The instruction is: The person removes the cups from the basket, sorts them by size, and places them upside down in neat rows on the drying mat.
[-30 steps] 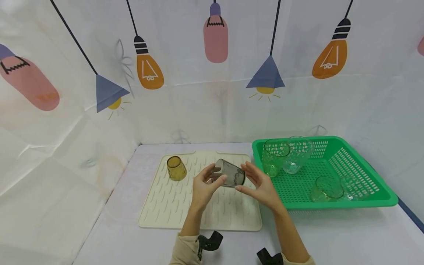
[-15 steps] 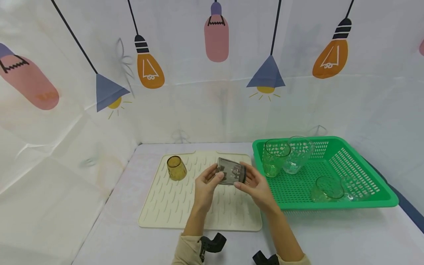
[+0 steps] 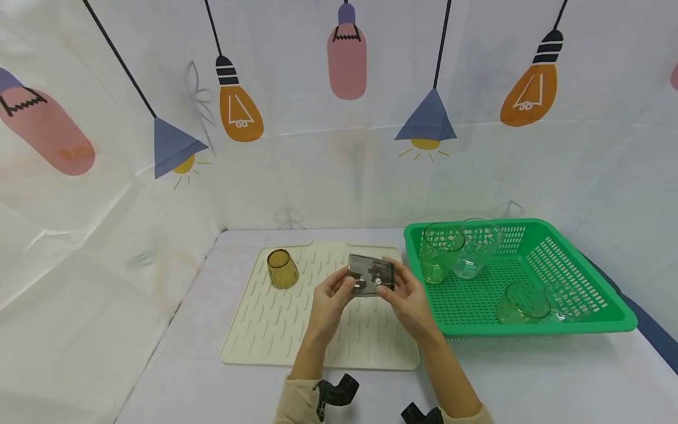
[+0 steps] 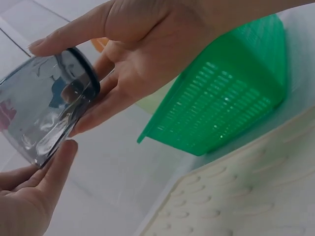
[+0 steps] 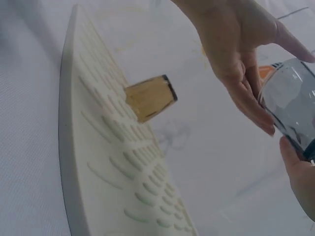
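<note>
A smoky grey glass [image 3: 372, 274] lies sideways in the air above the cream drying mat [image 3: 265, 335], held between both hands. My left hand [image 3: 325, 307] grips its left, rim end, with the thumb on the near side. At the other end my right hand [image 3: 414, 305] holds the thick, dark base [image 4: 81, 73]; its thumb presses the near wall and its fingers reach behind. An amber glass [image 3: 283, 271] stands upside down at the mat's back left, its base [image 5: 170, 88] pointing away from the ridges. Fingers behind the grey glass are partly hidden.
On the right sits a green slotted basket [image 3: 529, 333]. Inside it are a tall greenish glass [image 3: 436, 259], a clear glass [image 3: 471, 259] and more glasses, one a pale yellow-green glass [image 3: 521, 306]. A printed white sheet [image 3: 318, 176] hangs behind the table.
Both hands have closed in around the grey glass, and it has turned from tilted, with its mouth partly visible, to nearly level. Basket and amber glass have stayed put.
</note>
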`<action>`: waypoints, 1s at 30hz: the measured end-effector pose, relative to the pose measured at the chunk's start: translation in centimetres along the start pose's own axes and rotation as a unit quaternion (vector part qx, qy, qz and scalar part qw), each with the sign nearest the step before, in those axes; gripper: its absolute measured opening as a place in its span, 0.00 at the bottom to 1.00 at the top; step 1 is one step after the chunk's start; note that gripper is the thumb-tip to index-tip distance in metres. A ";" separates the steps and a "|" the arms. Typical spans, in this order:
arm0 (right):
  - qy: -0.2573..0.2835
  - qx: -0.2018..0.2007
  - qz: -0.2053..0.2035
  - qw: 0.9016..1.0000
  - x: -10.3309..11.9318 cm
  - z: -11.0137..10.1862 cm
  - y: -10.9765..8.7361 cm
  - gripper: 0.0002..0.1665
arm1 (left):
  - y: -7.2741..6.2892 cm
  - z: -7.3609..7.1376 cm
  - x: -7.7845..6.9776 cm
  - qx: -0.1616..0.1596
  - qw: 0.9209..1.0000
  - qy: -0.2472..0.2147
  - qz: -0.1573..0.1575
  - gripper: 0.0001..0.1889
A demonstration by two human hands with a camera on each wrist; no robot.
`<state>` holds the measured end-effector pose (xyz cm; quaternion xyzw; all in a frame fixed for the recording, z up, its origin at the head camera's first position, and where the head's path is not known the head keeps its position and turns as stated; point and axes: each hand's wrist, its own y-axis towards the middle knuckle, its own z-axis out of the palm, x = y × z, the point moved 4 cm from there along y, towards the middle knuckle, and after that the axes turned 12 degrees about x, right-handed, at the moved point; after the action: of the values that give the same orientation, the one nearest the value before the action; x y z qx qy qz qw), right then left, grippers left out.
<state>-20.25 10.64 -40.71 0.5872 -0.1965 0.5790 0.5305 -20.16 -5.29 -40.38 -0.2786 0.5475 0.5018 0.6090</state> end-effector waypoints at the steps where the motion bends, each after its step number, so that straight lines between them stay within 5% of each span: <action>1: 0.000 -0.001 -0.001 1.000 0.0 -0.1 0.0 0.38 | -0.2 -0.2 0.1 0.011 1.000 0.010 -0.003 0.34; 5: 0.003 -0.009 -0.011 1.000 -0.2 -0.5 -0.1 0.36 | -1.3 -1.2 0.4 0.036 0.998 0.058 -0.015 0.32; 9: 0.008 -0.018 -0.013 1.000 -0.1 -0.8 -0.3 0.35 | -2.8 -2.7 0.7 0.017 0.988 0.149 -0.029 0.27; 14: 0.006 -0.043 0.012 0.999 0.0 -1.3 -0.4 0.35 | -5.0 -5.1 0.7 -0.031 0.957 0.288 -0.035 0.25; 21: 0.008 -0.057 0.035 0.998 0.0 -1.7 -0.6 0.36 | -7.8 -9.0 0.6 -0.113 0.909 0.402 -0.011 0.21; 25: 0.008 -0.054 0.046 0.997 -0.1 -1.7 -0.5 0.39 | -9.3 -11.7 0.5 -0.174 0.876 0.449 -0.006 0.20; 30: -0.002 -0.055 0.066 0.996 -0.1 -1.7 -0.4 0.42 | -10.8 -14.4 0.0 -0.226 0.852 0.471 -0.028 0.19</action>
<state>-20.75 12.14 -41.38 0.5440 -0.2671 0.6000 0.5223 -15.80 -21.74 -46.18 -0.6266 0.6323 0.4028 0.2128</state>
